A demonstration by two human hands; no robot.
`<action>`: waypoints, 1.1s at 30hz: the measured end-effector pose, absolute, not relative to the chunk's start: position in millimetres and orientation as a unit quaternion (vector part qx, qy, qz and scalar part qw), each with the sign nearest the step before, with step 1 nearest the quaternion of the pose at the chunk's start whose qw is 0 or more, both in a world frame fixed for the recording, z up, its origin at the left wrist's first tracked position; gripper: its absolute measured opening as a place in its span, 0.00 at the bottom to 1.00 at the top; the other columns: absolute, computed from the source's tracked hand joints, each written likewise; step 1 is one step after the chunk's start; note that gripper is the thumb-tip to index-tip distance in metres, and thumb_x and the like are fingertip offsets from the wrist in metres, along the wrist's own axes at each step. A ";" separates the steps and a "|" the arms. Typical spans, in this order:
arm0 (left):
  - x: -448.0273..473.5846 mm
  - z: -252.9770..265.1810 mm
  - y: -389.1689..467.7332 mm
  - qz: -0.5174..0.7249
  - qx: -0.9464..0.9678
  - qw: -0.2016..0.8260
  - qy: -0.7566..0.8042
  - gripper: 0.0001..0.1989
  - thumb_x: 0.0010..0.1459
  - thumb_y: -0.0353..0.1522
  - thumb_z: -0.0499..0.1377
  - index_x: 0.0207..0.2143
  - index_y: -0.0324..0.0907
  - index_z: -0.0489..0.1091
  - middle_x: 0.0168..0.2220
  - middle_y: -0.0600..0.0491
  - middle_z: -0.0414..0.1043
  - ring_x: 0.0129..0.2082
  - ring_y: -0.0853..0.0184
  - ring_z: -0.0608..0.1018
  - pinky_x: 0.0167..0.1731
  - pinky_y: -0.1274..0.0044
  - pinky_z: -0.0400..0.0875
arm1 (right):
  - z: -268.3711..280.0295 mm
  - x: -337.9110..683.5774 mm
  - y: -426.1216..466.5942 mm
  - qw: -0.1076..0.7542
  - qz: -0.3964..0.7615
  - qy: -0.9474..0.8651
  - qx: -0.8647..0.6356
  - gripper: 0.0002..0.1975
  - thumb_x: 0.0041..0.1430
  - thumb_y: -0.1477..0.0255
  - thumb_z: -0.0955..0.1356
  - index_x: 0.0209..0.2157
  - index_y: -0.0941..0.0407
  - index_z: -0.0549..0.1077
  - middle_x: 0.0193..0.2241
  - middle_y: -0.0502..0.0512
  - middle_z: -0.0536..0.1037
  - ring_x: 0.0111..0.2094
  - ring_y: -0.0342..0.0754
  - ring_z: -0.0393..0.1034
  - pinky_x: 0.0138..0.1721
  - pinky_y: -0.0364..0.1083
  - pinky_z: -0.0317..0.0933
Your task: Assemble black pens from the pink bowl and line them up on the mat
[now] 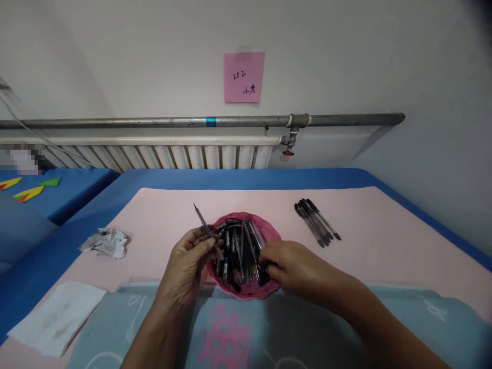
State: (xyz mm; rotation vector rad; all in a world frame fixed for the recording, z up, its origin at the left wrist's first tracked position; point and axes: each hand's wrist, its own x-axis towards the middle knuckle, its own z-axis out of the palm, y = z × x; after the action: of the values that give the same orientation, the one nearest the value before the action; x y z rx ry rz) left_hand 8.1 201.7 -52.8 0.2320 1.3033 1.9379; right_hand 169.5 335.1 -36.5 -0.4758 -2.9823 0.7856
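Between thumb and fingers, my left hand [194, 256] holds an uncapped pen [205, 224] by its lower barrel, its tip pointing up and away from me. Beside it stands a pink basket [271, 229] full of pen parts [240, 248], with clear barrels and black caps among them. My right hand [282, 261] reaches in over the basket's right side, fingers curled down among the parts. Whatever those fingertips grip, if anything, is hidden. Several capped black pens [317, 223] lie side by side to the right of the basket.
A crumpled plastic wrapper [105, 243] lies to the left, with a smudged white paper [57, 316] nearer me. A blue-grey patterned cloth [319, 328] covers the front of the pink tabletop [165, 205]. Behind the table are a radiator [192, 156] and a pipe [154, 123].
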 end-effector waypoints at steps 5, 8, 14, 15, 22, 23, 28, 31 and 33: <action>7.3 -55.8 200.7 0.750 0.115 0.397 0.516 0.11 0.42 0.27 0.66 0.32 0.36 0.72 0.27 0.53 0.75 0.25 0.71 0.76 0.26 0.80 0.71 | -40.1 165.8 328.5 0.002 0.175 -0.977 -0.121 0.11 0.45 0.85 0.63 0.21 0.57 0.73 0.23 0.55 0.73 0.24 0.46 0.63 0.25 0.45 0.50; 6.7 -58.2 200.4 0.746 0.123 0.401 0.517 0.12 0.41 0.27 0.67 0.32 0.36 0.72 0.28 0.53 0.75 0.26 0.70 0.76 0.26 0.80 0.71 | -47.4 162.9 328.5 0.000 0.133 -0.985 -0.109 0.11 0.45 0.83 0.63 0.21 0.56 0.74 0.23 0.55 0.73 0.23 0.46 0.62 0.25 0.46 0.50; 7.8 -59.4 201.1 0.744 0.123 0.404 0.518 0.14 0.40 0.27 0.67 0.32 0.36 0.72 0.28 0.53 0.75 0.26 0.71 0.76 0.26 0.80 0.71 | -64.7 153.7 324.2 -0.025 0.026 -0.992 -0.122 0.06 0.44 0.77 0.68 0.21 0.55 0.77 0.25 0.59 0.73 0.28 0.51 0.63 0.30 0.51 0.54; 8.2 -59.1 201.3 0.743 0.123 0.404 0.519 0.13 0.40 0.27 0.67 0.32 0.36 0.72 0.27 0.53 0.75 0.25 0.71 0.75 0.26 0.80 0.71 | -65.5 152.4 323.0 -0.032 0.023 -0.991 -0.130 0.06 0.44 0.77 0.68 0.22 0.55 0.77 0.26 0.59 0.74 0.28 0.52 0.63 0.31 0.51 0.54; 10.0 -57.5 201.1 0.741 0.119 0.410 0.519 0.13 0.41 0.27 0.66 0.33 0.36 0.72 0.28 0.53 0.74 0.25 0.72 0.76 0.26 0.81 0.70 | -62.8 148.2 319.9 -0.053 0.012 -0.988 -0.147 0.06 0.45 0.76 0.68 0.22 0.54 0.78 0.27 0.59 0.73 0.30 0.52 0.64 0.33 0.52 0.55; 10.1 -57.5 201.2 0.741 0.120 0.410 0.518 0.13 0.41 0.27 0.66 0.33 0.36 0.71 0.28 0.53 0.75 0.26 0.71 0.76 0.26 0.81 0.70 | -62.6 148.0 320.4 -0.056 0.015 -0.988 -0.144 0.05 0.45 0.76 0.68 0.23 0.54 0.78 0.28 0.60 0.74 0.30 0.53 0.64 0.33 0.53 0.55; 9.7 -58.9 201.5 0.736 0.127 0.418 0.516 0.13 0.42 0.28 0.66 0.33 0.37 0.71 0.29 0.53 0.74 0.27 0.70 0.76 0.26 0.80 0.70 | -61.6 147.5 322.2 -0.059 0.040 -0.986 -0.148 0.08 0.46 0.76 0.67 0.28 0.57 0.78 0.30 0.63 0.74 0.31 0.55 0.65 0.32 0.53 0.56; 9.1 -60.5 201.3 0.735 0.131 0.421 0.516 0.13 0.43 0.27 0.66 0.34 0.37 0.71 0.29 0.53 0.74 0.27 0.70 0.76 0.26 0.80 0.70 | -62.5 148.0 322.8 -0.053 0.042 -0.987 -0.146 0.06 0.46 0.76 0.67 0.27 0.57 0.78 0.29 0.62 0.73 0.30 0.54 0.64 0.31 0.53 0.56; 8.9 -61.0 201.0 0.733 0.132 0.422 0.517 0.13 0.43 0.27 0.65 0.34 0.36 0.71 0.29 0.52 0.74 0.26 0.70 0.76 0.26 0.80 0.70 | -65.3 148.8 323.6 -0.044 0.036 -0.989 -0.135 0.06 0.46 0.76 0.67 0.26 0.57 0.77 0.28 0.61 0.73 0.30 0.53 0.64 0.31 0.52 0.57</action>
State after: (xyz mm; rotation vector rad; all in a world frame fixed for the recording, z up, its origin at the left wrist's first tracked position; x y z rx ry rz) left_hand 8.9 201.0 -61.0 0.3297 1.2943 1.8367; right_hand 148.8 323.6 -65.3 -0.4360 -3.1972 0.1178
